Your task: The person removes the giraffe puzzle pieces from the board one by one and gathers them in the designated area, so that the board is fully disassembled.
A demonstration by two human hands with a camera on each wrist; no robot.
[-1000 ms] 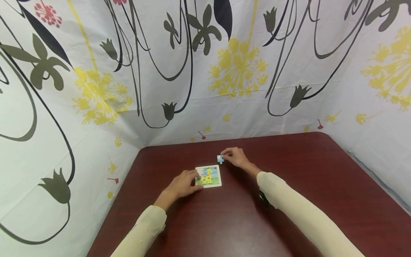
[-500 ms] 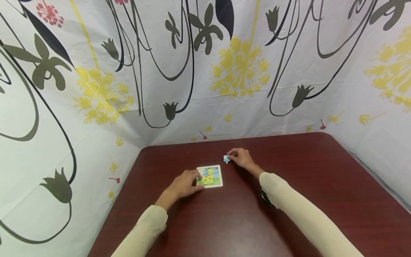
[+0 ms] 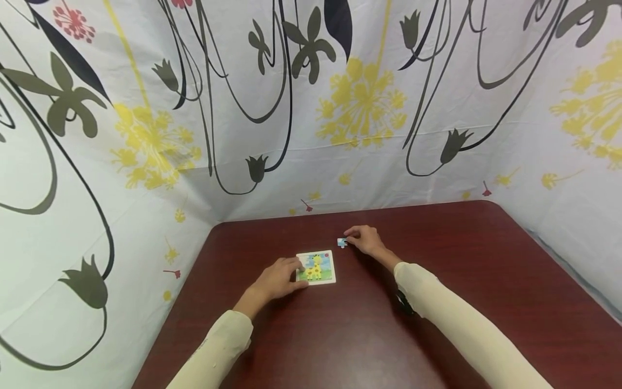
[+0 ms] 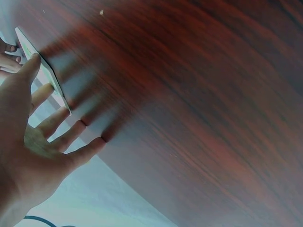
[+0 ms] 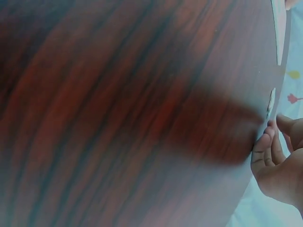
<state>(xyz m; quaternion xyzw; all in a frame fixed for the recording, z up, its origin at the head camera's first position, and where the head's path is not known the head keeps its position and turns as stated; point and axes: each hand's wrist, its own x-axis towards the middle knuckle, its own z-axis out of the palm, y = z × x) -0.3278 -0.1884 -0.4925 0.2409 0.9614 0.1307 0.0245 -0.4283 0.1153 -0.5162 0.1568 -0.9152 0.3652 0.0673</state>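
Note:
A square jigsaw puzzle board (image 3: 327, 274) with a yellow giraffe picture and a white border lies flat on the table. My left hand (image 3: 275, 279) rests at its left side, thumb at the near edge and fingers over the left edge. In the left wrist view, the left hand (image 4: 35, 137) shows spread, mostly straight fingers beside the board (image 4: 49, 71). Just beyond the board's far right corner, my right hand (image 3: 366, 240) pinches a small blue-and-white puzzle piece (image 3: 341, 242). The right wrist view shows the piece (image 5: 271, 100) edge-on at the fingertips of the right hand (image 5: 279, 161).
The dark red wooden table (image 3: 350, 335) has a rounded far edge close to the hanging cloth (image 3: 311, 135), which is patterned with flowers and vines. A dark band (image 3: 403, 303) shows at the right wrist.
Since a second ago, my right hand has moved slightly right with the puzzle piece, farther from the board. The left hand and the board stay in place.

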